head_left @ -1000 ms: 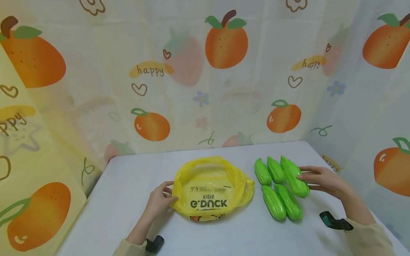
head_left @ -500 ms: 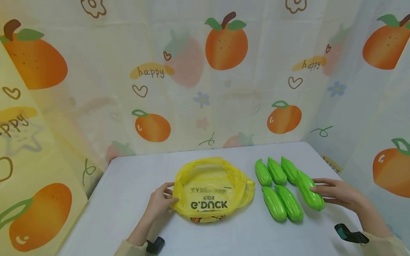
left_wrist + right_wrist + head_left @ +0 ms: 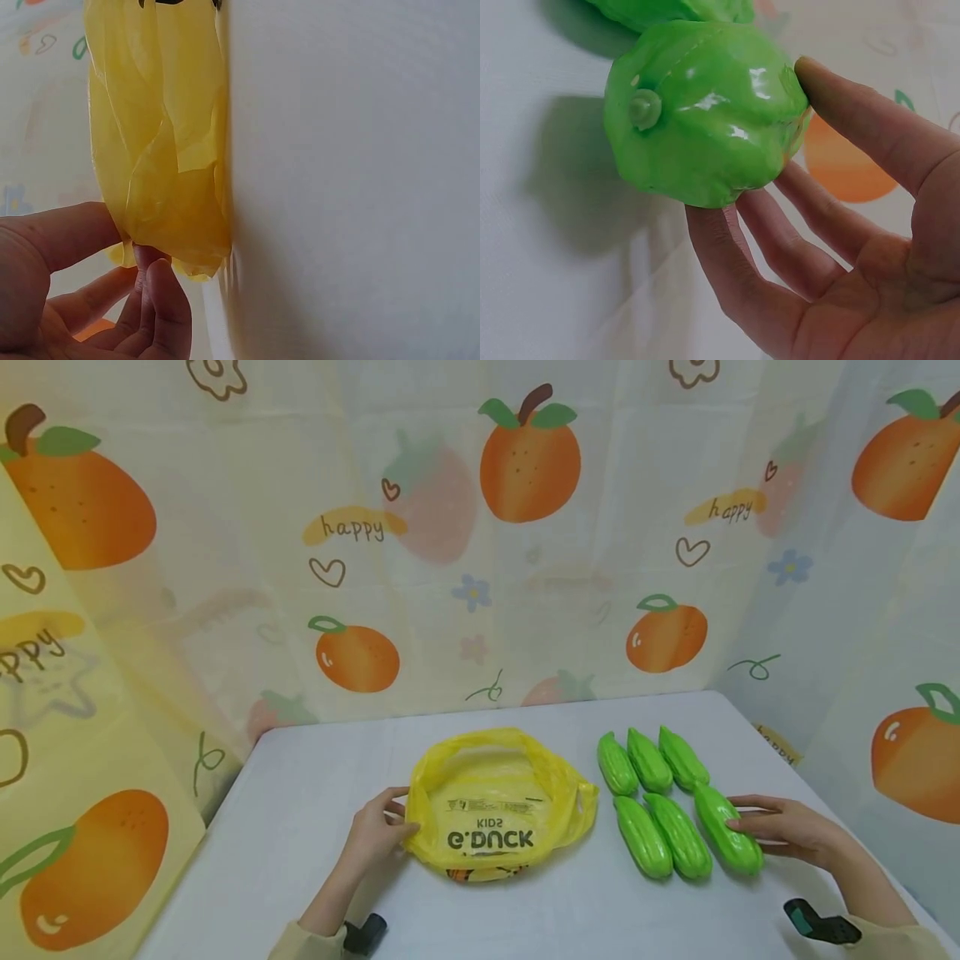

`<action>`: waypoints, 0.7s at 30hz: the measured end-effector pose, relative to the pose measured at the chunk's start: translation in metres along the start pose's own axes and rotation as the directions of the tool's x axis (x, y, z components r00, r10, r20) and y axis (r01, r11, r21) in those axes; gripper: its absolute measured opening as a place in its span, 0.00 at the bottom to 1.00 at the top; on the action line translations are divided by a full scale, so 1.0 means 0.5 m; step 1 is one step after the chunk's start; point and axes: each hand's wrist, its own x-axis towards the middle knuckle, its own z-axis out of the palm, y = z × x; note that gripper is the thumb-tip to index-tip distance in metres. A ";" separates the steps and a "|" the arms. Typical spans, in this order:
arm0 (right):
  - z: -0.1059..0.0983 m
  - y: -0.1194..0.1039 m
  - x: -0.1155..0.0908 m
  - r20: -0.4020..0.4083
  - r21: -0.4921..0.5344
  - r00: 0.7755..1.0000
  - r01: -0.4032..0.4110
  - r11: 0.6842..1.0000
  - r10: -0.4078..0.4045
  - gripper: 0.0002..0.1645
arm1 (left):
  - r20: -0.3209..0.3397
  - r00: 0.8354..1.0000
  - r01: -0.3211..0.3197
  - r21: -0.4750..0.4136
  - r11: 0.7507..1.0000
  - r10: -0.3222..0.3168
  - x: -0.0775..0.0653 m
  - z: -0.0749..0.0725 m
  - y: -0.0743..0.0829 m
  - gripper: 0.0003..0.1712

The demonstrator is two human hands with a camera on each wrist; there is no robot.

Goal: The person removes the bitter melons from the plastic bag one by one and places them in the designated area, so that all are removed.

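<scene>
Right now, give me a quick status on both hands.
Left hand pinches yellow bag edge. Right hand holds green gourd against the table. Five more gourds beside it.

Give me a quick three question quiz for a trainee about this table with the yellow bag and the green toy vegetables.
1. True or false: the right hand has a grip on a glossy green ridged toy vegetable.
2. How many green toy vegetables are on the white table?
3. What does the left hand pinch: A the crinkled yellow plastic bag, B a toy vegetable, C nothing?

Key
1. True.
2. Six.
3. A; the left wrist view shows the fingers pinching its edge.
</scene>
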 end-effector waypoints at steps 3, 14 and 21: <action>0.003 0.002 0.004 -0.007 0.005 1.000 -0.018 1.000 0.018 0.45 | 0.005 1.000 -0.009 -0.007 1.000 0.009 0.001 -0.001 0.002 0.33; 0.008 0.009 0.011 0.007 0.016 0.999 -0.035 0.999 0.035 0.45 | 0.016 1.000 -0.007 -0.021 1.000 0.008 0.002 -0.002 -0.001 0.33; 0.012 0.008 0.017 0.013 0.013 0.999 -0.033 0.999 0.033 0.44 | 0.017 1.000 -0.006 -0.037 0.999 0.006 -0.001 -0.004 -0.003 0.33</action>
